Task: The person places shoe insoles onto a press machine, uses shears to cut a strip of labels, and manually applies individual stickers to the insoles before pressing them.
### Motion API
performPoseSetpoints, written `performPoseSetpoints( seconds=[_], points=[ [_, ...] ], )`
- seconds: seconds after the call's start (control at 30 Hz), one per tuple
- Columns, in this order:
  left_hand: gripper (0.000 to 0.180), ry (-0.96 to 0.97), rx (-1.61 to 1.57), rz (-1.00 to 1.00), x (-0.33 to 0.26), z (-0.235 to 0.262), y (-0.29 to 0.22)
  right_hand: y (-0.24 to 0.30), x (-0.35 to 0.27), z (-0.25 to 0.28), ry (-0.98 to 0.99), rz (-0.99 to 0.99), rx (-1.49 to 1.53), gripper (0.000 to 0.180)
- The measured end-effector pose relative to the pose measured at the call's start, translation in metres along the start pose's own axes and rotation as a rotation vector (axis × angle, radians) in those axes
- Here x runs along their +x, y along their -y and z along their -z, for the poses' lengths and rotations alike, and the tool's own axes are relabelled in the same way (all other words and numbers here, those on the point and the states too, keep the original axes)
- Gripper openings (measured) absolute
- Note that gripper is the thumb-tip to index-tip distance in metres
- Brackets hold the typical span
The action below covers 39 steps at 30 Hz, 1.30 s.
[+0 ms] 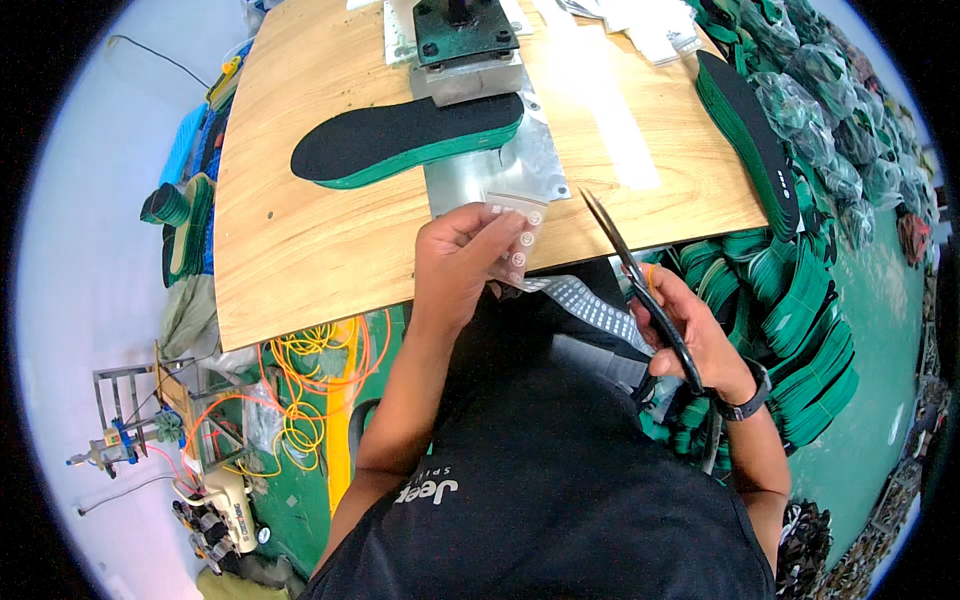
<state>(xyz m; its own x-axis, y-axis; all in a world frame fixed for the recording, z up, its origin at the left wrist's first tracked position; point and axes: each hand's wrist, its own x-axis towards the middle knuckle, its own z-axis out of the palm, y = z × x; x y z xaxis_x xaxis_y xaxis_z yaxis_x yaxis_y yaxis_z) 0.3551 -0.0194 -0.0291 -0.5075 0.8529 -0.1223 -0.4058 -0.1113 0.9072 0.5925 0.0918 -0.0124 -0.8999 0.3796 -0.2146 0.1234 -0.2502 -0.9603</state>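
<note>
My left hand (448,262) pinches a small clear film piece (528,238) printed with white marks, just over the table's front edge. Black-handled scissors (616,236) sit in my right hand (694,338), fingers around the handles; the blades point up and away, close together, apart from the film. A longer strip of printed film (592,314) hangs below the table edge between my hands. Beyond my left hand, a stack of black-topped green insoles (400,145) rests partly on a metal plate (540,165), against the block of a press (466,72).
Another insole stack (745,135) lies at the wooden table's (300,270) right edge. Bundles of green insoles (780,320) are piled to the right, with bagged ones (840,130) behind. Orange and yellow hoses (310,385) and a compressor (230,510) are on the floor at left.
</note>
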Motion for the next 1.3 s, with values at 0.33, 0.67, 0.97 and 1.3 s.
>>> performPoseSetpoints(
  seconds=[0.33, 0.67, 0.97, 1.3],
  points=[
    [0.011, 0.106, 0.093, 0.022, -0.003, -0.010, 0.000, 0.034, 0.014, 0.006, 0.208, -0.111, -0.293, 0.103],
    [0.007, 0.123, 0.058, 0.069, -0.007, -0.017, 0.006, 0.024, 0.015, 0.010, 0.233, -0.051, -0.287, 0.102],
    [0.011, 0.142, 0.071, 0.129, -0.008, -0.017, 0.006, 0.020, 0.008, 0.011, 0.133, -0.066, -0.351, 0.097],
    [0.013, 0.220, 0.097, 0.227, -0.010, -0.016, -0.002, 0.021, 0.010, 0.003, 0.142, 0.097, -0.355, 0.087]
  ],
)
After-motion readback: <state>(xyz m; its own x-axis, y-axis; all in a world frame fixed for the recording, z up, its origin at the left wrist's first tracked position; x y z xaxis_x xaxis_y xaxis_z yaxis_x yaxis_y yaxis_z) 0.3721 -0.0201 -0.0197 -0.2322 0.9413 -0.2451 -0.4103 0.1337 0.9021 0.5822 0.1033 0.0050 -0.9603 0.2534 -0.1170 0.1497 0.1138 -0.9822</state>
